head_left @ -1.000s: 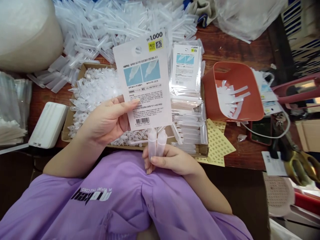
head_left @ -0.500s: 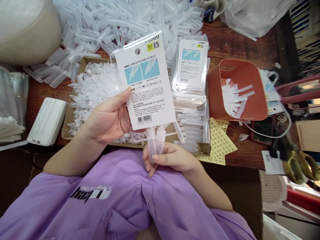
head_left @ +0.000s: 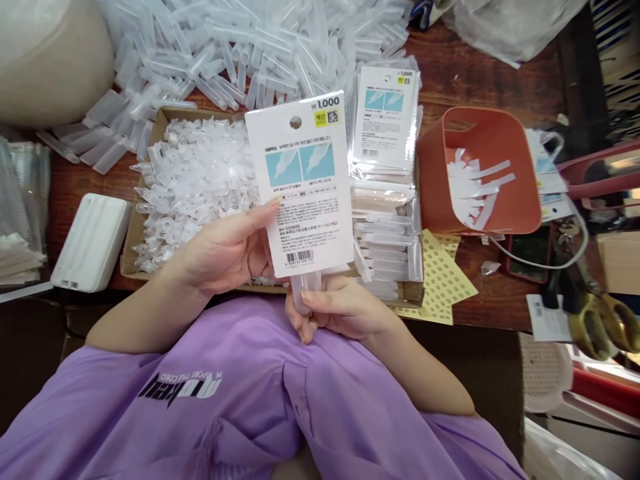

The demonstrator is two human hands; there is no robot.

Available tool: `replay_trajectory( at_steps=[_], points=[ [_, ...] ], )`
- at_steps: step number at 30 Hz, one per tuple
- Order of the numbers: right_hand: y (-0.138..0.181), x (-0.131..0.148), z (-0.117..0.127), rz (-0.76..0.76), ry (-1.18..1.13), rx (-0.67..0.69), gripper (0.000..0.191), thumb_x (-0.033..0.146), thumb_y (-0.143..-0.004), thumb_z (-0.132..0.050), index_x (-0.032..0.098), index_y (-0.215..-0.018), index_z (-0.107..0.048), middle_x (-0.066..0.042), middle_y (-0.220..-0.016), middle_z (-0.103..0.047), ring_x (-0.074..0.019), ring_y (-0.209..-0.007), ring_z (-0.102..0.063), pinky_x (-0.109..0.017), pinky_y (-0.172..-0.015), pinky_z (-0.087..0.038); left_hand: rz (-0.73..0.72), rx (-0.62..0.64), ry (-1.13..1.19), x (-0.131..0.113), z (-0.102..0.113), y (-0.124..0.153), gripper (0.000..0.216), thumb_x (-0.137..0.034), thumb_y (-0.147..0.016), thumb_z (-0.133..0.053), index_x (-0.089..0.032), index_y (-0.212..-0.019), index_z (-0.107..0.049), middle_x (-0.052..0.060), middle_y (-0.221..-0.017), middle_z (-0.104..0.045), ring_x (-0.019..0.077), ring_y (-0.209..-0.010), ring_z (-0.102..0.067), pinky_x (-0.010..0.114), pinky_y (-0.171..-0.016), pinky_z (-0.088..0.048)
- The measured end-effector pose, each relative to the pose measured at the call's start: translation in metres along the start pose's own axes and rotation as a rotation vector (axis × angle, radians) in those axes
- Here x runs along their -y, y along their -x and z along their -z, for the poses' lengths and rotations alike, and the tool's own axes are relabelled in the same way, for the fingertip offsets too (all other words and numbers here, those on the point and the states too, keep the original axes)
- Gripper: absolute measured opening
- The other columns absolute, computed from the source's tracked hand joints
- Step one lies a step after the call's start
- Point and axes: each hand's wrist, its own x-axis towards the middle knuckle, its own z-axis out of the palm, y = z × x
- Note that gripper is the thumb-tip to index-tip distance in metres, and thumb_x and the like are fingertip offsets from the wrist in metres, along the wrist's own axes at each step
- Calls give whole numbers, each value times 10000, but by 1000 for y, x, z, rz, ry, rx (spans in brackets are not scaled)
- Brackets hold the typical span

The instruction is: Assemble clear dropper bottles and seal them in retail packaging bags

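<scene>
Cluttered wooden table (head_left: pixel 465 87), heaps of clear plastic tubes (head_left: pixel 260 47) along the far side, cardboard tray (head_left: pixel 131 233) in front full of small clear caps (head_left: pixel 200 177). Left hand (head_left: pixel 225 250) holds a printed backing card (head_left: pixel 303 183) upright over the tray, thumb pressed on the card's front left edge, fingers behind it out of sight. Right hand (head_left: pixel 337 310) just below the card, fingers curled tight round clear small bottles (head_left: pixel 303 287); their tops are hidden behind the card's bottom edge, count hard to tell. Both hands close to the body, above a purple sweatshirt (head_left: pixel 240 400). Stack of packed cards (head_left: pixel 385 120) right of the held card, more packs under it. Red-orange bin (head_left: pixel 480 173) further right with white strips (head_left: pixel 475 190) inside. Yellow dotted sheet (head_left: pixel 445 283) at the tray's near right corner. White flat box (head_left: pixel 93 243) left of tray. Scissors (head_left: pixel 597 313) at the right edge.
</scene>
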Motion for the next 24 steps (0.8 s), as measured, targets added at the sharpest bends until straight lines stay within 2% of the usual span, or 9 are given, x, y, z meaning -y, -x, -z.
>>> replay_trajectory(
  at_steps=[2,5,8,10,12,14,17,21,24],
  points=[
    [-2,0,0,12,3,-78,386,423,-685,-840,90,-725,-649,-16,-654,-658,-78,-526,-651,-149,-526,-536,46,21,-42,4,1,2,253,-337,-918,-608,-214,-1116,-708,69,-1075,-767,303,-1017,-728,396,-800,-630],
    [0,0,2,23,-17,-168,376,369,-651,-868,115,-801,-635,24,-675,-632,-56,-504,-617,-152,-520,-534,106,-35,-104,7,0,5,240,-194,-810,-747,-184,-1050,-734,76,-1072,-774,291,-1013,-729,377,-861,-612],
    [10,1,7,37,110,-193,653,374,-564,-912,163,-1089,-587,1,-840,-657,-77,-576,-636,-204,-573,-565,91,-168,-81,8,0,3,273,-145,-800,-739,-161,-1073,-722,92,-1107,-765,303,-1036,-721,409,-872,-613],
    [21,1,12,114,340,-258,1011,410,-568,-906,247,-1391,-342,-51,-1045,-641,-129,-730,-680,-278,-662,-597,60,-235,-39,7,2,0,278,-118,-821,-692,-138,-1098,-710,105,-1120,-760,306,-1048,-717,413,-852,-625],
    [34,0,18,287,644,-387,1192,426,-632,-872,333,-1490,-50,-105,-1242,-560,-184,-935,-680,-375,-800,-601,37,-260,-12,6,4,-3,299,-94,-827,-652,-109,-1123,-698,120,-1120,-756,309,-1050,-716,411,-824,-637],
    [44,-1,23,492,935,-498,1131,425,-707,-826,388,-1498,-19,-122,-1369,-478,-228,-1122,-625,-456,-944,-556,27,-280,5,4,4,-6,330,-73,-812,-629,-84,-1137,-686,133,-1116,-754,314,-1054,-714,412,-802,-645],
    [49,3,27,682,1210,-527,948,428,-774,-775,426,-1502,-168,-92,-1462,-434,-267,-1298,-529,-500,-1062,-484,73,-316,25,3,1,-9,368,-80,-788,-619,-67,-1151,-673,154,-1101,-753,335,-1045,-714,416,-740,-655],
    [37,9,26,822,1335,-474,1054,511,-740,-780,406,-1543,-106,-97,-1545,-378,-298,-1396,-444,-508,-1099,-455,144,-324,37,3,-6,-8,360,-142,-798,-632,-70,-1148,-674,178,-1085,-751,367,-1025,-714,453,-707,-654],
    [28,9,24,828,1340,-441,1075,548,-743,-760,388,-1557,-76,-95,-1580,-333,-303,-1403,-439,-514,-1114,-441,149,-316,51,5,-10,-5,350,-155,-816,-634,-67,-1153,-670,180,-1089,-749,367,-1035,-710,497,-767,-642]
  ],
)
